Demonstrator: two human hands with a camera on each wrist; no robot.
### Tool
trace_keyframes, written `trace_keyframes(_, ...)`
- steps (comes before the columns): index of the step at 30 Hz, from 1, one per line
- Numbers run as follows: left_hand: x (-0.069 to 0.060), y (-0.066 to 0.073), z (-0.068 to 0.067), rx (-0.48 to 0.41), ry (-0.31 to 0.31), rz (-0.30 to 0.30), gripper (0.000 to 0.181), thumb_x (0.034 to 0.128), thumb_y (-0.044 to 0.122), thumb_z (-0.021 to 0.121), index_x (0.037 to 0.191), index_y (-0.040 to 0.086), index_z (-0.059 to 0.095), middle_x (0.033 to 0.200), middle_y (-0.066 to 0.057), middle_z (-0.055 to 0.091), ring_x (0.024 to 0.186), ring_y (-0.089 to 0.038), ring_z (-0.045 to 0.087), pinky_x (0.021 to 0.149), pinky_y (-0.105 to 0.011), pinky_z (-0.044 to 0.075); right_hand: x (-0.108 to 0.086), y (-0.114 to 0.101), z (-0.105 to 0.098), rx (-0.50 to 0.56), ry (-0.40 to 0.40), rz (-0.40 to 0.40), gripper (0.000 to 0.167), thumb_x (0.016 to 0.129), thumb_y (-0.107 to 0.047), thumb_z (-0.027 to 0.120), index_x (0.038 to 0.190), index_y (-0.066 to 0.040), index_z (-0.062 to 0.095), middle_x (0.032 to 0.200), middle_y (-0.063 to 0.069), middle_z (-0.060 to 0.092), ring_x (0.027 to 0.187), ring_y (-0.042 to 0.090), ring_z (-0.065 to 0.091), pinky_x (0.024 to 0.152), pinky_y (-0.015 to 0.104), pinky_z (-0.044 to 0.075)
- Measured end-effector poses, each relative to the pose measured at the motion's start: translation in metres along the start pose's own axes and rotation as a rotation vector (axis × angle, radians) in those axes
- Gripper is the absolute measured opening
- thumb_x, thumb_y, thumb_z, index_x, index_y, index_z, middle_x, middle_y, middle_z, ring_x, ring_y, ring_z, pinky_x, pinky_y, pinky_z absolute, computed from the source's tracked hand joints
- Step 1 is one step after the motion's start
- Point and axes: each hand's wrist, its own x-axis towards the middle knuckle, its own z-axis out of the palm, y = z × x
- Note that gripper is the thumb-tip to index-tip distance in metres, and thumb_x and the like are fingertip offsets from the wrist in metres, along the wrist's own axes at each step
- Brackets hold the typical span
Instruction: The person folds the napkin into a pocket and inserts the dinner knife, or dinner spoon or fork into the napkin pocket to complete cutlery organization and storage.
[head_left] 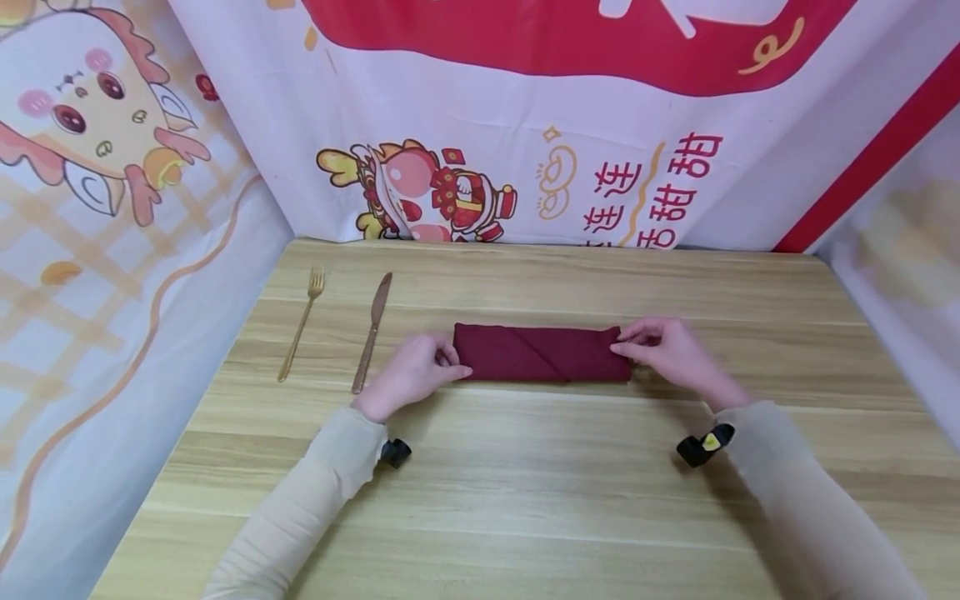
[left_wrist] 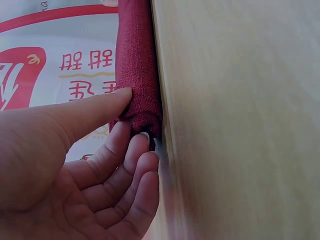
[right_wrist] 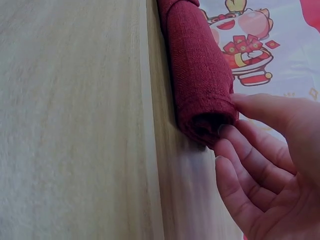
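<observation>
A dark red cloth napkin point(head_left: 536, 353), folded into a long flat strip with a diagonal fold line across it, lies crosswise on the wooden table. At its left end my left hand point(head_left: 420, 367) pinches the edge, thumb on top and fingers curled at the end, as the left wrist view shows of the napkin point(left_wrist: 136, 60). My right hand point(head_left: 667, 350) pinches the opposite end. In the right wrist view that end of the napkin point(right_wrist: 200, 75) looks rolled, with a hollow opening, and the fingertips of the right hand point(right_wrist: 270, 160) touch its rim.
Left of the napkin lie a gold fork point(head_left: 302, 325) and a copper-coloured knife point(head_left: 372, 333), both with handles towards me. The wooden table point(head_left: 525, 500) ends at a printed cloth backdrop point(head_left: 487, 108) behind. More printed cloth point(head_left: 97, 275) hangs along the left side.
</observation>
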Motion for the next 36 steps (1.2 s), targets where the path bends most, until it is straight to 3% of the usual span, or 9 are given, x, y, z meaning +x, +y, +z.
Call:
trace_keyframes(9,-0.001,0.004,-0.002,-0.028,-0.045,0.028,0.017,0.0952,0.023,0.074,0.084,0.011,0.069,0.077,0.0,0.063,0.064,-0.015,0.054,0.06,-0.032,0.046,0.003,0.005,0.005,0.005,-0.013,-0.047,0.007,0.093,-0.011,0.075,0.098,-0.006,0.074,0.088,0.004,0.072,0.082,0.022,0.065,0.07,0.031,0.052)
trace_keyframes(15,-0.002,-0.003,-0.007,-0.064,-0.066,0.037,0.015,0.0963,0.021,0.073,0.087,0.01,0.067,0.082,-0.001,0.063,0.07,-0.016,0.055,0.063,-0.033,0.048,0.003,0.006,0.001,-0.007,0.018,-0.055,0.006,0.094,-0.009,0.074,0.099,-0.006,0.075,0.089,0.005,0.072,0.083,0.022,0.064,0.072,0.031,0.051)
trace_keyframes(22,-0.001,-0.007,-0.007,-0.032,-0.105,0.008,0.017,0.0958,0.027,0.074,0.092,0.012,0.067,0.085,0.0,0.063,0.07,-0.017,0.055,0.064,-0.033,0.047,0.002,0.01,0.003,0.007,-0.001,-0.043,0.008,0.095,-0.013,0.074,0.1,-0.007,0.075,0.091,0.005,0.073,0.084,0.022,0.065,0.072,0.03,0.051)
trace_keyframes(24,-0.001,-0.006,-0.007,-0.045,-0.09,0.001,0.021,0.0948,0.029,0.075,0.095,0.011,0.066,0.087,-0.002,0.064,0.073,-0.018,0.056,0.066,-0.033,0.048,0.002,0.01,0.003,0.014,-0.002,-0.038,0.009,0.095,-0.015,0.074,0.1,-0.007,0.075,0.092,0.005,0.073,0.085,0.023,0.065,0.073,0.031,0.051)
trace_keyframes(27,0.0,-0.002,-0.008,-0.074,-0.021,0.01,0.032,0.0919,0.031,0.079,0.107,0.007,0.063,0.096,-0.006,0.065,0.083,-0.021,0.06,0.074,-0.036,0.051,0.0,0.007,0.002,0.004,0.027,-0.023,0.014,0.096,-0.021,0.075,0.102,-0.009,0.075,0.095,0.004,0.072,0.088,0.022,0.063,0.075,0.031,0.05)
trace_keyframes(30,-0.002,0.003,-0.009,-0.053,0.064,0.042,0.048,0.09,0.035,0.08,0.122,0.006,0.06,0.113,-0.007,0.063,0.1,-0.024,0.06,0.085,-0.04,0.051,-0.003,0.002,-0.001,-0.023,0.079,-0.031,0.02,0.095,-0.029,0.075,0.104,-0.01,0.074,0.098,0.004,0.072,0.089,0.022,0.062,0.075,0.032,0.05)
trace_keyframes(32,-0.002,0.006,-0.009,-0.018,0.088,0.09,0.051,0.0908,0.037,0.079,0.129,0.007,0.061,0.123,-0.008,0.061,0.11,-0.026,0.057,0.093,-0.043,0.049,-0.005,-0.002,-0.003,-0.041,0.113,-0.054,0.023,0.096,-0.031,0.075,0.105,-0.01,0.074,0.099,0.005,0.071,0.088,0.023,0.063,0.075,0.034,0.052)
trace_keyframes(36,-0.004,0.011,-0.007,0.089,0.032,0.218,0.055,0.0938,0.038,0.075,0.138,0.009,0.06,0.141,-0.009,0.055,0.13,-0.029,0.049,0.109,-0.047,0.039,-0.011,-0.014,-0.003,-0.097,0.101,-0.119,0.031,0.097,-0.034,0.072,0.116,-0.009,0.073,0.115,0.009,0.07,0.103,0.029,0.065,0.087,0.047,0.054)
